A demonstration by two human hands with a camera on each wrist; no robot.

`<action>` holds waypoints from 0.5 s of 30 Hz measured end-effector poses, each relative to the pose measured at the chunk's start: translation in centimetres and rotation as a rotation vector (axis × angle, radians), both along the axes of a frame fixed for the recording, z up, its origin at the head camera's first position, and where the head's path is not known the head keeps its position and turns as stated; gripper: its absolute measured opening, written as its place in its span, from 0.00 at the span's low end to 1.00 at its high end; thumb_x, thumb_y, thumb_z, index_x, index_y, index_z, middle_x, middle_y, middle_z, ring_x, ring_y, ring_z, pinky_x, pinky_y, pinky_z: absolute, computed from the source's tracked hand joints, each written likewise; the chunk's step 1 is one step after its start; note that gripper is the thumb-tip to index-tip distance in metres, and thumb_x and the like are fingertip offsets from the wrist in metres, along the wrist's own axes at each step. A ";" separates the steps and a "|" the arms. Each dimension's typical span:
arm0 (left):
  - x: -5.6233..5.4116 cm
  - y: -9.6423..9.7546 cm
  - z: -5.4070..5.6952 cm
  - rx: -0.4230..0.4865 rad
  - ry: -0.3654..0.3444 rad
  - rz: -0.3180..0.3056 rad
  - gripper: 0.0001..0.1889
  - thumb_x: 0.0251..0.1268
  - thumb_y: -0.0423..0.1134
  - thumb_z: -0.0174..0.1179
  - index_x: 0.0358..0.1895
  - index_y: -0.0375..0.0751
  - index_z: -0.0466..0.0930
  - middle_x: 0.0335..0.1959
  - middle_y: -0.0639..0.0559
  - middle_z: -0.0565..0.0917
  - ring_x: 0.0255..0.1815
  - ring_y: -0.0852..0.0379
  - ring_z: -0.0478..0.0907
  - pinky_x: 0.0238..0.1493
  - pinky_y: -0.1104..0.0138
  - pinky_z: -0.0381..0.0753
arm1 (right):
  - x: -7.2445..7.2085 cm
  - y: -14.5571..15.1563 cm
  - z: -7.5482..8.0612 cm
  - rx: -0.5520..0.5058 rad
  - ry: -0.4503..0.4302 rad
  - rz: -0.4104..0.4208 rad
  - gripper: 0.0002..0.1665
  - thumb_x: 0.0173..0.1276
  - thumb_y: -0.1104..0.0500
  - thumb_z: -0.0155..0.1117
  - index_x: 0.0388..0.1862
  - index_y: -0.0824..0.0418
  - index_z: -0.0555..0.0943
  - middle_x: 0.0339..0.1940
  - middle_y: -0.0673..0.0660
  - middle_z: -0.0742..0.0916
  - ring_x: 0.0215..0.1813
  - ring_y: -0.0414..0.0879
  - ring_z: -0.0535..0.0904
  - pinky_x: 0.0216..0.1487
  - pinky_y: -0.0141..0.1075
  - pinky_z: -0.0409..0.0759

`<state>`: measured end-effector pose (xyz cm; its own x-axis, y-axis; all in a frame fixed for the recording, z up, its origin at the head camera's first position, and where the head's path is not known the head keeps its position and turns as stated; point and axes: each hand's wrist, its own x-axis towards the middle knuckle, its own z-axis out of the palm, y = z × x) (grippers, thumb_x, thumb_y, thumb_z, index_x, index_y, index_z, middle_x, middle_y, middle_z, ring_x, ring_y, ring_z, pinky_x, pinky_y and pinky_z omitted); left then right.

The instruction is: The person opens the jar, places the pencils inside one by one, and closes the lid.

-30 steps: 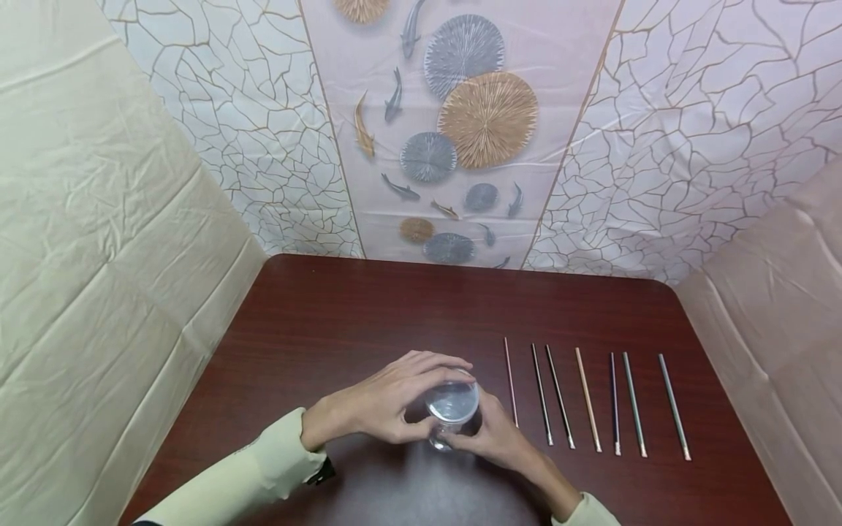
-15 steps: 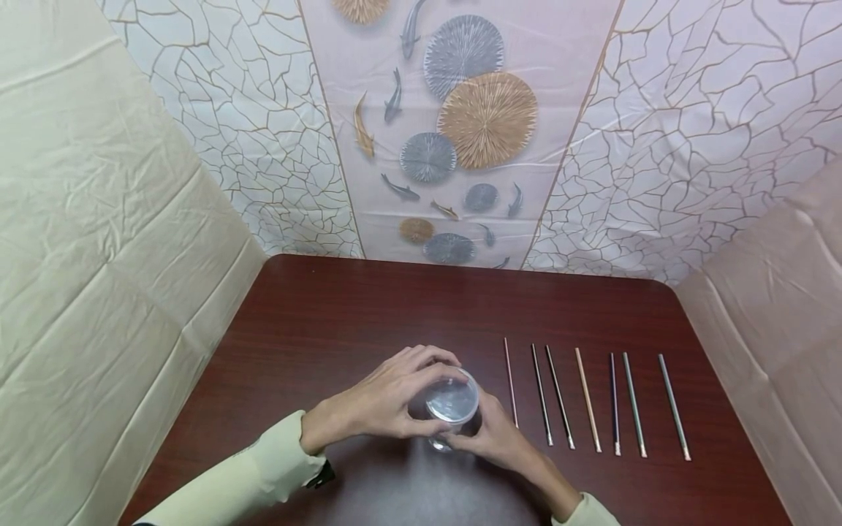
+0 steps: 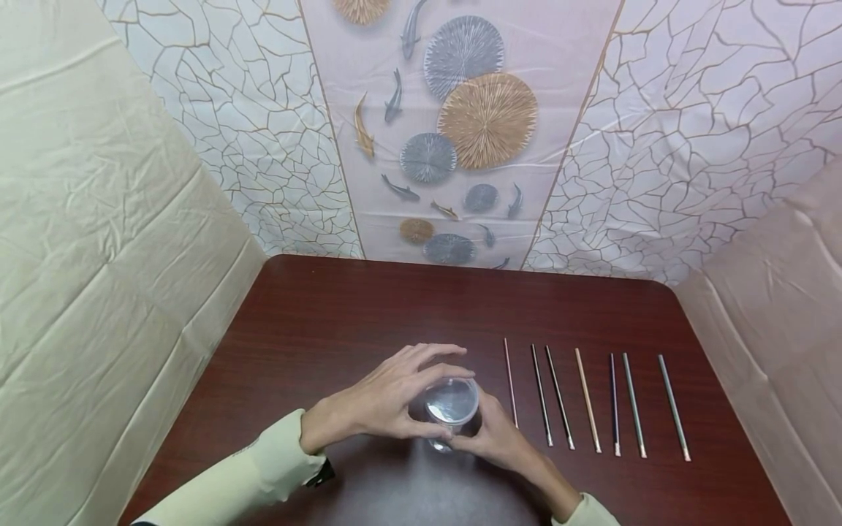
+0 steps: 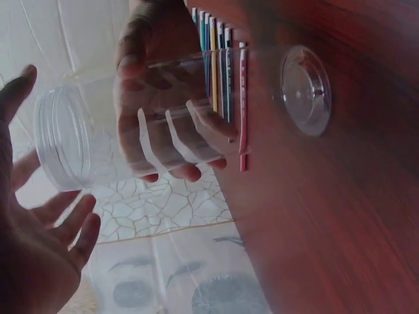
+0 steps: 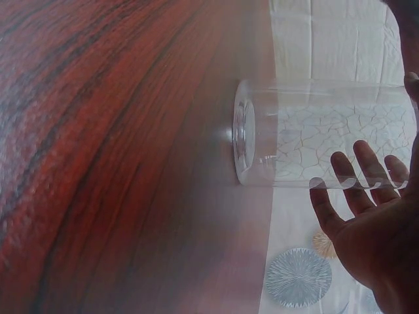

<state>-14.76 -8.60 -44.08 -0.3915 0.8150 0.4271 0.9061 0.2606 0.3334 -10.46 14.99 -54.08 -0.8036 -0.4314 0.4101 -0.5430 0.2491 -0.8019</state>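
Note:
A clear, straight-sided jar [image 4: 98, 147] stands upright near the table's front, topped by a clear, ridged round lid [image 3: 452, 402]. My right hand [image 3: 498, 438] holds the jar from the right, its fingers wrapped around the side, as the left wrist view shows. Over the lid spreads my left hand [image 3: 395, 400], thumb at the near side and index finger at the far rim. In the left wrist view the left thumb [image 4: 19, 88] stands off the lid, while the other fingers lie loosely beside it. Through the jar's wall, right-hand fingers [image 5: 357, 176] show in the right wrist view.
Several pencils [image 3: 588, 398] lie in a spaced row on the table to the right, white-tipped ends toward the person. The dark red wooden table [image 3: 368, 307] ends at a patterned cloth backdrop [image 3: 487, 117]. Beige cloth walls [image 3: 131, 241] border both sides.
The left hand has loosened and shifted around the lid; its middle finger has lifted and straightened, and the thumb has moved right along the near rim. Right hand and jar stay put.

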 end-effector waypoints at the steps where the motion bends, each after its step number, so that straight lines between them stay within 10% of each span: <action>1: -0.1 0.0 0.1 -0.003 -0.011 -0.023 0.42 0.61 0.62 0.74 0.77 0.55 0.71 0.82 0.51 0.64 0.78 0.54 0.66 0.72 0.56 0.72 | 0.0 0.0 0.0 0.002 0.005 0.002 0.43 0.57 0.60 0.84 0.69 0.60 0.74 0.53 0.53 0.89 0.54 0.45 0.86 0.58 0.42 0.84; 7: -0.4 -0.2 0.1 -0.038 -0.060 -0.126 0.39 0.63 0.50 0.65 0.80 0.51 0.66 0.84 0.51 0.61 0.80 0.54 0.63 0.74 0.54 0.69 | 0.0 -0.2 0.0 -0.005 -0.013 0.022 0.44 0.58 0.60 0.85 0.71 0.63 0.73 0.56 0.54 0.89 0.56 0.45 0.86 0.60 0.40 0.84; 15: -0.3 0.0 -0.1 -0.026 -0.062 -0.110 0.36 0.62 0.46 0.66 0.75 0.53 0.71 0.77 0.51 0.71 0.74 0.56 0.69 0.72 0.56 0.70 | 0.0 -0.2 -0.1 -0.017 -0.019 0.025 0.47 0.54 0.64 0.86 0.71 0.63 0.72 0.55 0.56 0.89 0.56 0.45 0.86 0.59 0.40 0.84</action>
<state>-15.08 -8.63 -44.17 -0.3244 0.8650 0.3828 0.9075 0.1705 0.3838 -10.44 14.77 -54.19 -0.8007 -0.4442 0.4020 -0.5331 0.2221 -0.8164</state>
